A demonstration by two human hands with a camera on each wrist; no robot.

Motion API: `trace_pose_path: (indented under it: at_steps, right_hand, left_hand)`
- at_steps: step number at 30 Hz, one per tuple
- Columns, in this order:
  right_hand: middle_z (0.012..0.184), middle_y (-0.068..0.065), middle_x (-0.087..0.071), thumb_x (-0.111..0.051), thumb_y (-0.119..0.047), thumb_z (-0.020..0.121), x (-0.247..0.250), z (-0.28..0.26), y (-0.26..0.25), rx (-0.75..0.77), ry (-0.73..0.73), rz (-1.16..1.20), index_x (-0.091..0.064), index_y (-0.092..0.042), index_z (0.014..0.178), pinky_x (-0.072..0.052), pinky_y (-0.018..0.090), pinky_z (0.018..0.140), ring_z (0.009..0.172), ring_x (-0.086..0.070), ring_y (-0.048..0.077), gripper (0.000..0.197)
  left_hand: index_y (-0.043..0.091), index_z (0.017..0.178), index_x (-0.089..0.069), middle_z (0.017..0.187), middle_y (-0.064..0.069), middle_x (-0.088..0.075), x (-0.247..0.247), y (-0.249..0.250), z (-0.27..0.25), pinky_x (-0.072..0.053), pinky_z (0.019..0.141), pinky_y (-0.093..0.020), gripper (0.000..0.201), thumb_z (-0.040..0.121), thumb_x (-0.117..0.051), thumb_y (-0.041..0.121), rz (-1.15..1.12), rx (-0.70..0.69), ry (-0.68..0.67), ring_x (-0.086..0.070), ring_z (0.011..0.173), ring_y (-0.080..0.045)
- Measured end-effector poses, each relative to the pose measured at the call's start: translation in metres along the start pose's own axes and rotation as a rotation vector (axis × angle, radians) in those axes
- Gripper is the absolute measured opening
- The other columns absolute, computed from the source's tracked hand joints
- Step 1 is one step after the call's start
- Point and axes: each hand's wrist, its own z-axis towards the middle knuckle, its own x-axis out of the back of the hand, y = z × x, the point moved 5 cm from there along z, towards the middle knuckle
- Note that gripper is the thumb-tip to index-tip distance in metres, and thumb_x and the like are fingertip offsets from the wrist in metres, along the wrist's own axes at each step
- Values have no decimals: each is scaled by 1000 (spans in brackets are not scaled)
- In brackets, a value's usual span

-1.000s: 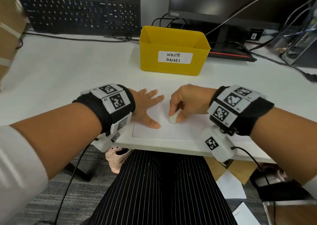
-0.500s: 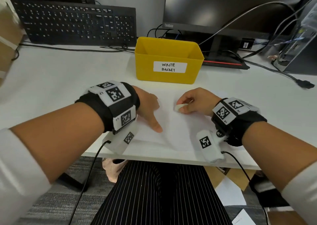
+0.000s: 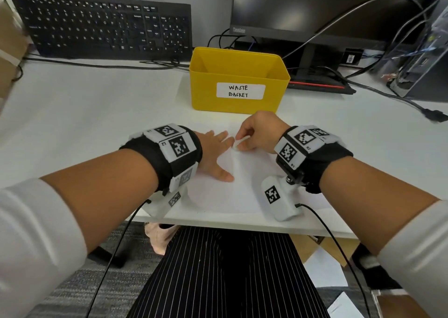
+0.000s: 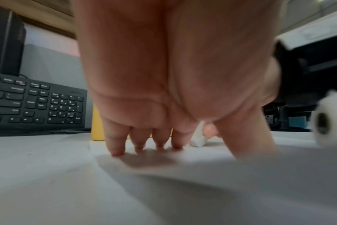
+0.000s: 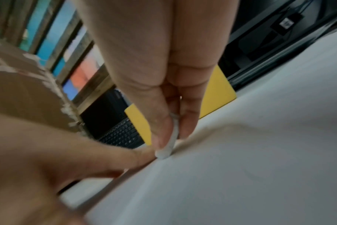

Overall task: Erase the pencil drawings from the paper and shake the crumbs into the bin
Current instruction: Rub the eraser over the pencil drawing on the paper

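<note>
We see the sheet of paper (image 3: 232, 184) lying flat on the white desk (image 3: 84, 114), close to the near edge and directly in front of the person. No pencil marks can be made out on it in any view; the wrist views are blurred.

The eraser (image 3: 235, 145), a small white block, stands on the far part of the paper. In the right wrist view its lower end (image 5: 166, 150) touches the sheet. The right hand (image 3: 260, 131) pinches it between thumb and fingertips, the fingers curled down around it.

The left hand (image 3: 214, 153) rests on the paper just to the left of the eraser. Its fingers (image 4: 115, 146) are straight and spread, tips pressed on the sheet, thumb angled toward the person. It grips nothing. The left index fingertip lies right beside the eraser; we cannot tell whether they touch.

The yellow bin (image 3: 238, 80), labelled "WASTE BASKET", stands upright on the desk just beyond the far edge of the paper, behind both hands. Its visible inner walls are plain yellow.

Further back, a black keyboard (image 3: 104, 27) leans at the left and a dark monitor (image 3: 327, 5) stands at the right, with black cables (image 3: 388, 94) running across the desk. Both wrists carry black bands with white marker blocks (image 3: 174, 143).
</note>
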Motion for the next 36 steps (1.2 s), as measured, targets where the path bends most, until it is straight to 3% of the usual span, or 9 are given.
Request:
trace_pose_path:
  at_steps: [3,7,14,19,24,28,30,33,36]
  right_hand:
    - [87,-3,-58,-73,-16,79,-3,-8,-3,51,-46,-89,-70,-9,105,-31,1,55,84,-49,7,27]
    - [70,-9,-56,-75,-17,77,-2,-11,-8,15,-165,-106,-71,-10,102,-37,8,58,77,-54,11,27]
    - [96,4,-64,-69,-18,82,1,-4,-12,1,-65,-195,-68,-7,108,-40,20,68,77,-50,10,28]
    - [67,-8,-56,-72,-16,79,-4,-15,-12,1,-183,-157,-70,-7,101,-40,11,58,47,-50,0,23]
    - [64,-4,-56,-73,-17,79,10,5,-17,-26,-121,-210,-70,-4,101,-38,14,55,56,-49,6,26]
    - [101,7,-67,-70,-16,81,4,-4,-14,13,-113,-236,-68,-7,108,-40,18,68,93,-61,20,28]
    - [93,1,-66,-70,-16,81,0,-10,-12,48,-148,-234,-68,-8,108,-38,10,59,81,-57,14,28]
    - [68,-11,-57,-74,-17,78,-1,-13,1,11,-237,-103,-71,-10,102,-36,1,51,60,-51,3,25]
    - [70,0,-62,-71,-4,79,10,-13,31,-115,-70,345,-67,3,105,-53,17,68,63,-58,13,27]
  left_hand:
    - [18,149,15,157,-2,16,1,1,1,-12,117,-47,100,84,-46,65,16,5,-5,4,146,-27]
    - [18,149,16,157,-3,17,2,1,0,-12,117,-48,100,85,-45,65,25,7,-18,4,146,-27]
    - [18,149,16,157,-2,17,0,-1,3,-12,117,-47,103,82,-45,67,23,9,2,4,146,-27]
    - [18,149,16,157,-2,17,1,-1,1,-12,115,-46,103,83,-46,67,31,10,6,4,146,-26]
    - [20,149,16,157,0,18,0,-1,0,-11,116,-46,101,83,-45,67,13,5,5,5,146,-26]
    - [20,148,17,157,-1,18,1,0,0,-10,116,-46,102,83,-45,67,21,10,-5,5,146,-26]
    - [20,148,17,157,-1,18,1,1,0,-11,116,-46,102,83,-46,66,34,4,-8,5,146,-26]
    - [18,149,15,157,-3,17,2,3,-2,-10,116,-45,103,83,-48,65,45,0,-10,4,146,-27]
    - [16,150,11,158,-4,13,6,5,-3,-11,117,-42,103,83,-51,63,40,-9,9,-2,146,-26]
